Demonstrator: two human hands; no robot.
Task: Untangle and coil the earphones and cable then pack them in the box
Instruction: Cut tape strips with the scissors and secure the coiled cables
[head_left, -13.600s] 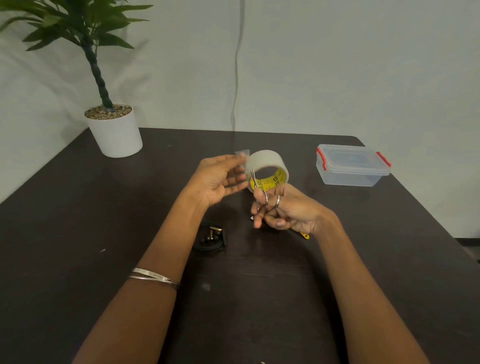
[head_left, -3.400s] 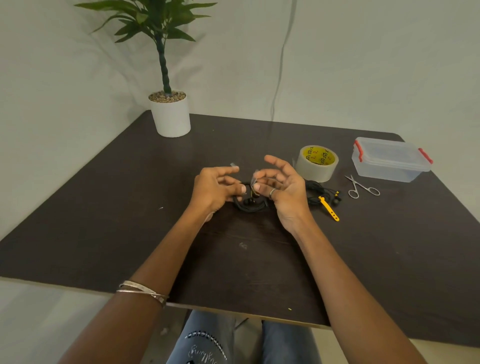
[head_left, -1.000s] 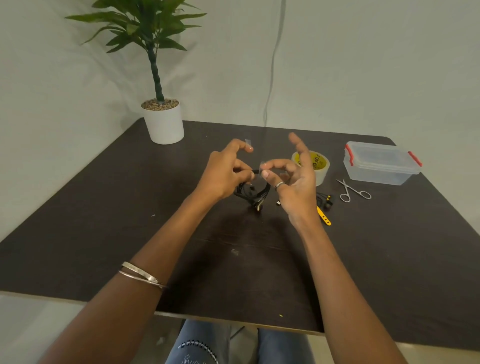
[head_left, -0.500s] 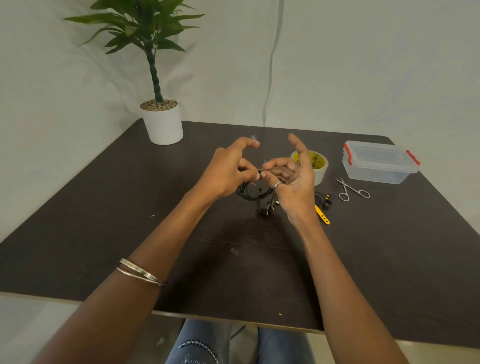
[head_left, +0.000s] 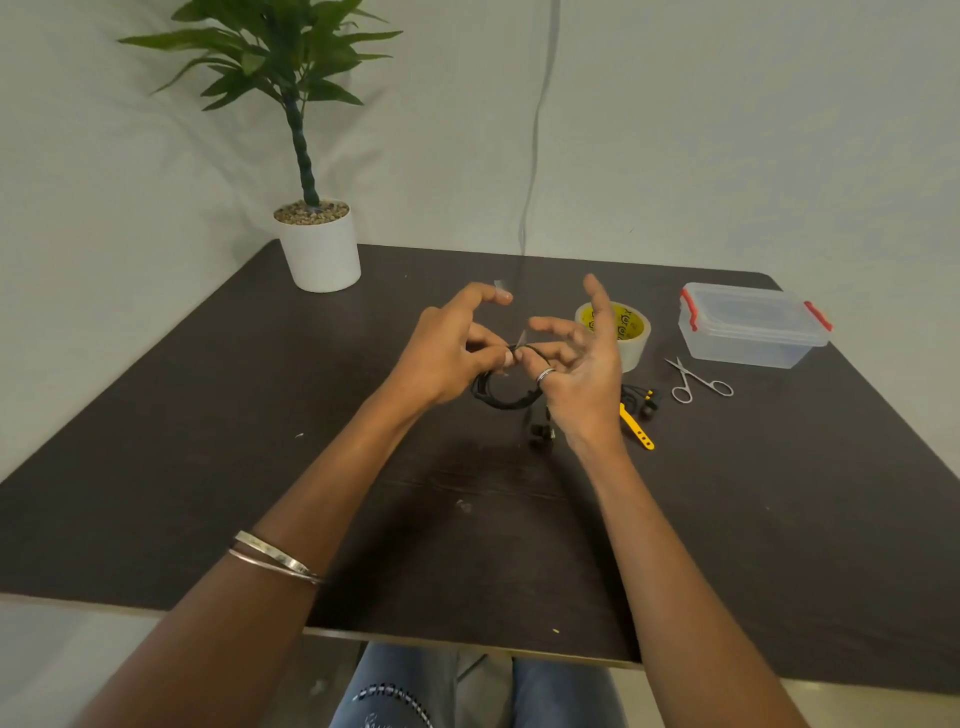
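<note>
Both hands are pinching the coiled black earphones (head_left: 501, 391) above the table (head_left: 208, 441): left hand (head_left: 452, 353) and right hand (head_left: 582, 374) meeting at the coil's top. Since a moment ago, the earbuds are dangling lower. The closed box (head_left: 753, 325) is sitting well apart, far right.

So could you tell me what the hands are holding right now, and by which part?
Both hands, left hand and right hand, pinch the coiled black cable at the top of its loop; its earbuds dangle below.

Dark table (head_left: 208, 467), pale wall (head_left: 727, 130)
</note>
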